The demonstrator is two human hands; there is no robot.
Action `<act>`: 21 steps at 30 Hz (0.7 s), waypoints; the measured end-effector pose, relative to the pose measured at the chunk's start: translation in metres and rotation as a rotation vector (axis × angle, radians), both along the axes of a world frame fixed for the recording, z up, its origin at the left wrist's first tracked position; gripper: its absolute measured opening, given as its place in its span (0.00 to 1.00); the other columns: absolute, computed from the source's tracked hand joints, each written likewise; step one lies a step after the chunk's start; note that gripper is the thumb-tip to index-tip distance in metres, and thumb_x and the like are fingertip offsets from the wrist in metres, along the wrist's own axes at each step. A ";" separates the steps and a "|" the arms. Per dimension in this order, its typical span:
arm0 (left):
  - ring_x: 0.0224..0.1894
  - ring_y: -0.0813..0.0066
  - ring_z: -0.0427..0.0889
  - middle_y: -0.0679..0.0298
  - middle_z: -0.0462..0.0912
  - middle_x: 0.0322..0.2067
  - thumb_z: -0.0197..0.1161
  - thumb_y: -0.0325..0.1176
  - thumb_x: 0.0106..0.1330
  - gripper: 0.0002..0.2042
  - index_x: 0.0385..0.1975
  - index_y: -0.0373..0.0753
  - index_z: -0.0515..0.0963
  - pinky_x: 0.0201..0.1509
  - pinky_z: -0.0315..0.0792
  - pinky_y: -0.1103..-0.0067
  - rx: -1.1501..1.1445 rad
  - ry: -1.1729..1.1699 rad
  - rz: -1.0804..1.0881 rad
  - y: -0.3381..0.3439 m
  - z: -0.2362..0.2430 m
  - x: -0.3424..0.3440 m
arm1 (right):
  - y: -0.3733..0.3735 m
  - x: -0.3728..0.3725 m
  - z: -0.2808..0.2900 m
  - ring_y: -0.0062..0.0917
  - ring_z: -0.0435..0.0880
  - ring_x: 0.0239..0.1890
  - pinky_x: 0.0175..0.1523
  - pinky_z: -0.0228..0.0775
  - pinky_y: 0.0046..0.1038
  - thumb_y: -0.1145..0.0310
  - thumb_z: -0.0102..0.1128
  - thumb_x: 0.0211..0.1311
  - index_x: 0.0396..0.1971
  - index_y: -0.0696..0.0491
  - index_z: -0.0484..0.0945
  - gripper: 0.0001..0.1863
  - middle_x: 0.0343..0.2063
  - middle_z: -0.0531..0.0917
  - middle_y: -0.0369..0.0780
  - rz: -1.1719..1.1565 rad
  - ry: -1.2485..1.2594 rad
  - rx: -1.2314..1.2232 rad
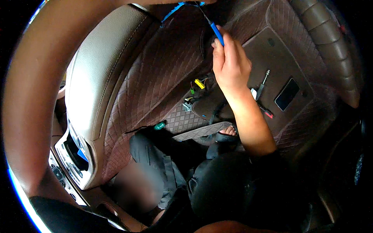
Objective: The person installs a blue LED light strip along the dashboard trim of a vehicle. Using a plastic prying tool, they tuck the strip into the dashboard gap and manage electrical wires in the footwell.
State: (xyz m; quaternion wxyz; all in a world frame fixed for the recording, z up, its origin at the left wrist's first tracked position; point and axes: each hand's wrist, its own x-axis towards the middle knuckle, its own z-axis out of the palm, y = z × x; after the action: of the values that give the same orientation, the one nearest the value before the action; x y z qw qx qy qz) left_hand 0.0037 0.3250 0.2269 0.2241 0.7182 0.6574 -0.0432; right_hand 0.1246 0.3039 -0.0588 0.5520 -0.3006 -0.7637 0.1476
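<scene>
My right hand (232, 62) reaches up to the top middle, its fingers closed round a slim blue-handled tool (217, 34). The tool's thin dark shaft points up and left, toward a dark gap under the panel. Beside its tip runs a bright blue strip (171, 14); what it belongs to is hidden. A broad brown band, seemingly my left forearm (35, 101), curves very near the camera along the left side and top. My left hand does not show.
On the dark quilted mat lie a black phone (286, 94), a metal-shafted tool (264, 82) and a red-ended tool (268, 113). A yellow connector (199, 84) and a green connector (192, 91) hang from wires. A green-ended object (159, 126) lies near my leg. The console (74, 159) borders the left.
</scene>
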 end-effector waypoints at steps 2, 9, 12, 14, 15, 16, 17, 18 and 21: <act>0.33 0.67 0.87 0.56 0.88 0.29 0.67 0.28 0.59 0.08 0.36 0.34 0.87 0.40 0.80 0.72 -0.096 0.037 0.129 0.005 0.001 0.005 | -0.002 0.000 0.001 0.35 0.85 0.27 0.30 0.78 0.34 0.70 0.66 0.66 0.54 0.50 0.80 0.17 0.28 0.82 0.40 -0.001 0.000 0.009; 0.35 0.62 0.87 0.55 0.87 0.30 0.67 0.28 0.57 0.07 0.34 0.35 0.86 0.41 0.80 0.70 0.332 0.049 -0.205 -0.013 -0.034 -0.016 | -0.009 0.007 0.004 0.36 0.86 0.25 0.30 0.79 0.34 0.68 0.65 0.66 0.53 0.52 0.80 0.16 0.29 0.83 0.42 0.022 -0.025 -0.090; 0.35 0.60 0.87 0.54 0.87 0.30 0.67 0.28 0.57 0.07 0.33 0.36 0.86 0.42 0.80 0.70 0.435 0.048 -0.276 -0.015 -0.044 -0.022 | -0.012 0.008 0.001 0.37 0.86 0.26 0.30 0.79 0.34 0.69 0.65 0.66 0.52 0.53 0.81 0.15 0.29 0.84 0.42 0.018 -0.040 -0.105; 0.36 0.58 0.87 0.54 0.87 0.30 0.67 0.28 0.56 0.07 0.33 0.36 0.86 0.42 0.80 0.69 0.507 0.048 -0.318 -0.016 -0.047 -0.025 | -0.014 0.008 -0.001 0.37 0.87 0.27 0.31 0.79 0.34 0.69 0.65 0.66 0.51 0.53 0.81 0.15 0.30 0.85 0.43 0.027 -0.027 -0.125; 0.36 0.58 0.87 0.54 0.87 0.30 0.67 0.28 0.56 0.06 0.32 0.37 0.86 0.42 0.80 0.69 0.532 0.045 -0.336 -0.016 -0.051 -0.026 | -0.016 0.007 -0.002 0.37 0.87 0.27 0.31 0.79 0.34 0.69 0.65 0.66 0.50 0.54 0.81 0.14 0.30 0.85 0.43 0.038 -0.009 -0.135; 0.37 0.57 0.87 0.54 0.87 0.30 0.67 0.28 0.56 0.06 0.32 0.37 0.86 0.43 0.80 0.68 0.561 0.040 -0.354 -0.016 -0.052 -0.028 | -0.017 0.008 -0.002 0.37 0.88 0.28 0.32 0.79 0.34 0.69 0.65 0.66 0.50 0.54 0.82 0.14 0.29 0.85 0.43 0.064 0.051 -0.093; 0.37 0.56 0.87 0.54 0.87 0.31 0.67 0.28 0.55 0.06 0.32 0.37 0.86 0.43 0.80 0.68 0.588 0.024 -0.366 -0.015 -0.055 -0.030 | -0.018 0.007 -0.003 0.37 0.88 0.28 0.33 0.80 0.33 0.70 0.66 0.65 0.49 0.55 0.82 0.13 0.29 0.86 0.44 0.047 0.053 -0.093; 0.37 0.55 0.87 0.53 0.87 0.31 0.67 0.28 0.55 0.06 0.31 0.37 0.86 0.43 0.80 0.68 0.608 0.009 -0.374 -0.014 -0.058 -0.032 | -0.019 0.008 -0.003 0.37 0.88 0.28 0.33 0.81 0.33 0.70 0.66 0.65 0.49 0.55 0.82 0.13 0.29 0.86 0.44 0.020 -0.015 -0.162; 0.37 0.54 0.86 0.53 0.86 0.30 0.67 0.29 0.55 0.05 0.30 0.37 0.85 0.43 0.80 0.67 0.707 -0.103 -0.415 -0.015 -0.069 -0.040 | -0.020 0.008 -0.003 0.36 0.89 0.28 0.32 0.81 0.33 0.71 0.65 0.65 0.49 0.55 0.82 0.13 0.29 0.87 0.44 0.012 -0.108 -0.242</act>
State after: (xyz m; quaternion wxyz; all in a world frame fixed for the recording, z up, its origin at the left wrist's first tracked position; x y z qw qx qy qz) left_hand -0.0362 0.3097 0.1581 -0.0171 0.8694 0.4610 0.1770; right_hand 0.1329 0.2837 -0.0617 0.4687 -0.3679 -0.7708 0.2255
